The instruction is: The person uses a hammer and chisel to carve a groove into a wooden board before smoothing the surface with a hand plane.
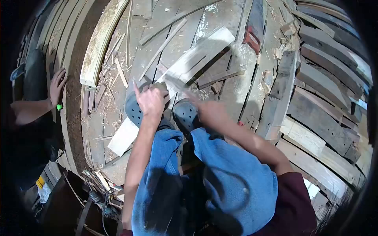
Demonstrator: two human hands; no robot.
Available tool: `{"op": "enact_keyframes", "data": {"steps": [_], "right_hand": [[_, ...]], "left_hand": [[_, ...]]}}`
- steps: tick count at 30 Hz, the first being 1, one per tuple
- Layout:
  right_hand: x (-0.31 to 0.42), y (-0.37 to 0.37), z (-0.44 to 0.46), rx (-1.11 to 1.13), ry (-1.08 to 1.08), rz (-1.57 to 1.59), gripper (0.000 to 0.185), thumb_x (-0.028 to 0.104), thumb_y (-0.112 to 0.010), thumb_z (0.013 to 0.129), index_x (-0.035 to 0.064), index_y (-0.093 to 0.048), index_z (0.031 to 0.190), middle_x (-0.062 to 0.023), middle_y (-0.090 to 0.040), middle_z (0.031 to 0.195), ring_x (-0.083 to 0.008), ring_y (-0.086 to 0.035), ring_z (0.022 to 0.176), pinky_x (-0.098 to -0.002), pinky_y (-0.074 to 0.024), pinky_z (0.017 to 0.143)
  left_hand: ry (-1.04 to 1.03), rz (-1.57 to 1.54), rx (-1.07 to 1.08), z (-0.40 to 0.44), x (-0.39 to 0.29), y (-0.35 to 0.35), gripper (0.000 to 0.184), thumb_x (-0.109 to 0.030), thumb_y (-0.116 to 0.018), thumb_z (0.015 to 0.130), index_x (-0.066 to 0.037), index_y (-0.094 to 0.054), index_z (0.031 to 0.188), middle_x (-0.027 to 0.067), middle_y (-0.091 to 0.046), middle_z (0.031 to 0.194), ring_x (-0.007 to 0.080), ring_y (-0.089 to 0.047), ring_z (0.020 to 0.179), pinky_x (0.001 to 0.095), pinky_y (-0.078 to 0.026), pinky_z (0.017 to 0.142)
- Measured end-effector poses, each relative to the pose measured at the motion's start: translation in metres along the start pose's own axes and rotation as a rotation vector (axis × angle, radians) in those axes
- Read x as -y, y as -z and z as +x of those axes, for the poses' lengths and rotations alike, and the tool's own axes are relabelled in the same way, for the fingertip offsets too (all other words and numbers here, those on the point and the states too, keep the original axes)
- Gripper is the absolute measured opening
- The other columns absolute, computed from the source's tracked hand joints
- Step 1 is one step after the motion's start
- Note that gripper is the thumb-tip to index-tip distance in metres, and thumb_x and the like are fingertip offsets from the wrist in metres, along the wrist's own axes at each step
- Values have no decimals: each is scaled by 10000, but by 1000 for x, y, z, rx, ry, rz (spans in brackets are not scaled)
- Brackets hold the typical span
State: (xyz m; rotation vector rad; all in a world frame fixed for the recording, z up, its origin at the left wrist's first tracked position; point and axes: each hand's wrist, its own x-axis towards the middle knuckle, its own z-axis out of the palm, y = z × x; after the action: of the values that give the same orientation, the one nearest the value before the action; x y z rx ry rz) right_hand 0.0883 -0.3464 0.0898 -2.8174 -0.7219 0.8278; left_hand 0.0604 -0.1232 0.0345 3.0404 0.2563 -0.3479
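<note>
A pale wooden plank (208, 47) lies slantwise on the floor, running beneath my shoes. My left hand (150, 100) is closed over the plank beside my left clog (135, 110), fingers curled and one digit sticking out. Whatever lies under those fingers is mostly hidden. In my right hand (212, 115), smeared by motion, is a long flat-bladed tool. Its blurred blade (179, 83) points up and left across the plank, close to my left hand; its handle is hidden in my grip. My right clog (185, 115) stands just left of my right hand.
A red-handled handsaw (252, 39) lies at the upper right. Stacked timbers (319, 106) line the right side. Offcuts (220, 78) and wood shavings (112, 84) litter the floorboards. A thick beam (100, 47) lies left. Another person's hand (58, 84) rests at far left; a corded tool (96, 196) lies below.
</note>
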Motion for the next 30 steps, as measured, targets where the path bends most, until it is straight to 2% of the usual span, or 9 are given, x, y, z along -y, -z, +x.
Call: {"op": "enact_keyframes", "data": {"steps": [1, 2, 6, 9, 11, 16, 24, 27, 30], "right_hand": [[-11, 5, 2, 23, -1, -2, 753, 19, -513, 815, 169, -255, 1507, -156, -632, 653, -331, -625, 549, -492, -487, 506], [-43, -1, 15, -184, -76, -18, 725, 58, -525, 837, 199, -273, 1502, -151, -631, 646, -327, -627, 549, -475, -482, 493], [28, 1, -9, 45, -11, 61, 786, 81, -533, 842, 259, -195, 1528, -178, -613, 610, -328, -650, 570, -471, -511, 521], [10, 2, -4, 101, 107, -22, 801, 83, -535, 844, 269, -168, 1531, -173, -632, 643, -332, -656, 583, -469, -515, 516], [-47, -1, 24, -57, -67, 52, 796, 102, -552, 840, 254, -172, 1523, -172, -657, 697, -366, -649, 602, -476, -521, 530], [11, -14, -8, 105, 18, 34, 846, 31, -511, 811, 311, -158, 1528, -179, -634, 672, -384, -647, 617, -510, -512, 545], [-132, 27, -15, -372, -324, 126, 736, 128, -588, 871, 273, -245, 1506, -293, -630, 796, -442, -622, 645, -525, -493, 596], [-135, 37, -27, -649, -271, 265, 713, 167, -640, 882, 103, -273, 1491, -260, -663, 829, -416, -664, 709, -450, -525, 631], [-135, 16, -14, -791, -203, 265, 642, 228, -692, 864, 56, -411, 1416, -221, -687, 869, -345, -689, 720, -385, -522, 641]], "left_hand": [[0, 6, -25, -4, -1, -1, 458, -472, -699, 773, -21, -745, 835, 136, -721, 919, 232, -667, 996, 520, -163, 1156], [-9, -10, -42, -5, 1, -2, 460, -474, -697, 772, -19, -743, 812, 138, -721, 911, 243, -673, 974, 519, -170, 1152], [10, -22, -12, -4, 0, -1, 465, -475, -693, 778, -13, -739, 780, 150, -719, 917, 255, -683, 952, 519, -164, 1153], [3, 15, -28, -3, 0, -3, 492, -479, -703, 771, 2, -730, 872, 147, -717, 996, 246, -680, 982, 515, -184, 1152], [-15, 7, -20, -9, -2, 0, 498, -471, -710, 768, 6, -726, 909, 150, -716, 1007, 240, -677, 990, 512, -192, 1150], [26, -4, 7, -4, -4, 5, 475, -452, -728, 756, -5, -729, 916, 133, -715, 1025, 242, -669, 1003, 504, -204, 1147], [1, 3, -16, -6, -2, -1, 437, -429, -716, 770, -31, -729, 950, 119, -682, 1125, 239, -627, 1079, 513, -226, 1129], [-4, 25, 17, -5, -3, -5, 374, -387, -612, 870, -54, -729, 993, 84, -603, 1266, 220, -532, 1207, 517, -189, 1141], [-10, 46, -17, -7, -5, -2, 458, -387, -707, 788, -26, -681, 1068, 108, -627, 1205, 241, -553, 1167, 504, -262, 1097]]}}
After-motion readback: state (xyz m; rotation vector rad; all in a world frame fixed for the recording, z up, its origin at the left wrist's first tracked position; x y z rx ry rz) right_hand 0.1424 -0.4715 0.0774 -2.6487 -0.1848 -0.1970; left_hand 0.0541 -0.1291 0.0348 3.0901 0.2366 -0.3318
